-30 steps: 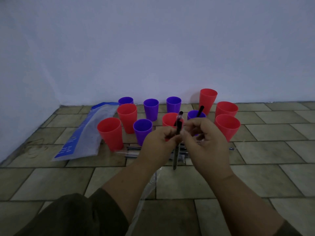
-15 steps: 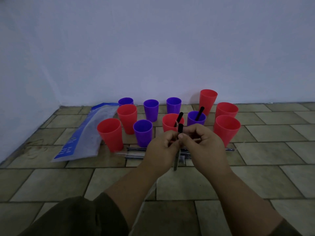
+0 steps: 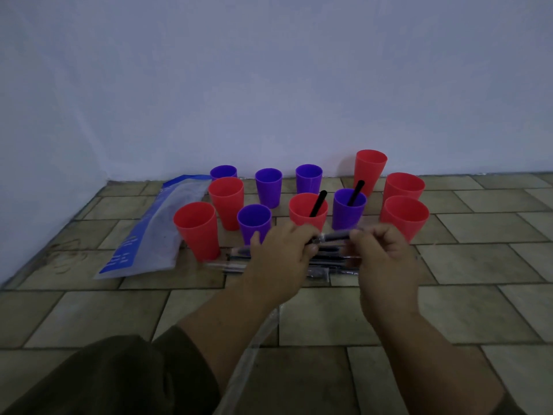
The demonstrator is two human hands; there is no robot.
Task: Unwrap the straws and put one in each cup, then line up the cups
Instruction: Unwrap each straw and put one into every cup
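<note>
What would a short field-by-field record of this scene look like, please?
Setting: tiled floor beside a wall
Cups: six red, five purple, all upright, not lined up
Cups with straws: one red cup and one purple cup
Left hand: pinches one end of the held straw
Right hand: pinches its other end
Held straw: roughly level, wrapper seemingly still on
Spare straws: wrapped, on the floor beyond the hands
Plastic bag: flat, left of the cups
</note>
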